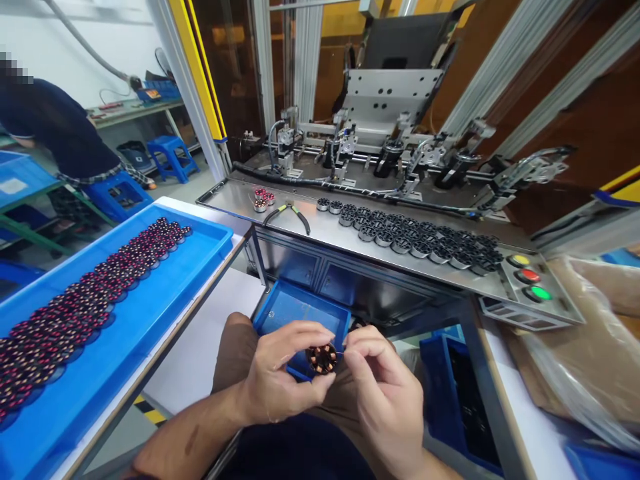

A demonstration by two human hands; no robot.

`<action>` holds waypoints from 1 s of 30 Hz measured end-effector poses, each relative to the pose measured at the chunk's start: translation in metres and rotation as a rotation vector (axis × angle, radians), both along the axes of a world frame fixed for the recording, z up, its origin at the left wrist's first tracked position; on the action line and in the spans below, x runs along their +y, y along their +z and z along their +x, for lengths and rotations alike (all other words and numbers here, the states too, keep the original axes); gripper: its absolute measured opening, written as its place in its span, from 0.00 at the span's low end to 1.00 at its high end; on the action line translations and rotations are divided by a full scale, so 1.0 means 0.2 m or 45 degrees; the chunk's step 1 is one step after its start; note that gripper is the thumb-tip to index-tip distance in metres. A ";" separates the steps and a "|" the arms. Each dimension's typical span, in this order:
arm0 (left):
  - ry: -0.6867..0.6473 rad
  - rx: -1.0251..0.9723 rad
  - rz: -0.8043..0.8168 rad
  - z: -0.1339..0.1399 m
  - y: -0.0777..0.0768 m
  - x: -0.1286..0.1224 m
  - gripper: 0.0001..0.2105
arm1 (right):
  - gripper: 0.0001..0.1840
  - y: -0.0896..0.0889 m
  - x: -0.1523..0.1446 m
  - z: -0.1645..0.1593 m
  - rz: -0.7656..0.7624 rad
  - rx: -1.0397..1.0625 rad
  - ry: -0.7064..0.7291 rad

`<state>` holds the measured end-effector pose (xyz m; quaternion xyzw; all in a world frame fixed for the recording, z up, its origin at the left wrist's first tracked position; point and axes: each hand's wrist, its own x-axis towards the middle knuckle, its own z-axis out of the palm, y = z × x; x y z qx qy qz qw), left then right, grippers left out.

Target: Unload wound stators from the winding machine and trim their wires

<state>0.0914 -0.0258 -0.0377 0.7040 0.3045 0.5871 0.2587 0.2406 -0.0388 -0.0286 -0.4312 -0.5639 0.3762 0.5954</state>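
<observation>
A worker's left hand (pixel 283 373) grips a copper-wound part (pixel 321 360) between thumb and fingers, above a blue bin (pixel 305 308), as the right hand (pixel 385 383) pinches a thin wire (pixel 340 353) at its edge; cutters (pixel 301 217) lie on the steel bench (pixel 227 196) beyond.

No wording, brand or number can be read. A pale label (pixel 14 185) stands on the blue bin (pixel 37 175) at far left; its content is too small to make out. A small orange label (pixel 153 95) on the blue container (pixel 169 87) at the rear bench is likewise illegible. On the floor (pixel 127 430), a yellow-and-black hazard stripe (pixel 150 412) is noted, partly visible. The control panel (pixel 557 305) bears colour-coded yellow (pixel 519 260), red (pixel 527 276) and green buttons (pixel 540 293).
</observation>
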 end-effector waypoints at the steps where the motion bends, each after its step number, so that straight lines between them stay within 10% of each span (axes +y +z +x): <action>1: -0.009 -0.037 -0.040 0.00 -0.01 0.00 0.20 | 0.11 -0.01 0.00 0.00 -0.077 0.042 0.009; 7: -0.043 -0.167 -0.211 0.01 -0.01 0.01 0.17 | 0.14 -0.05 0.01 0.00 -0.289 0.292 0.080; 30: -0.022 -0.160 -0.126 0.04 0.04 0.01 0.21 | 0.08 0.05 -0.05 0.06 0.097 -0.078 0.078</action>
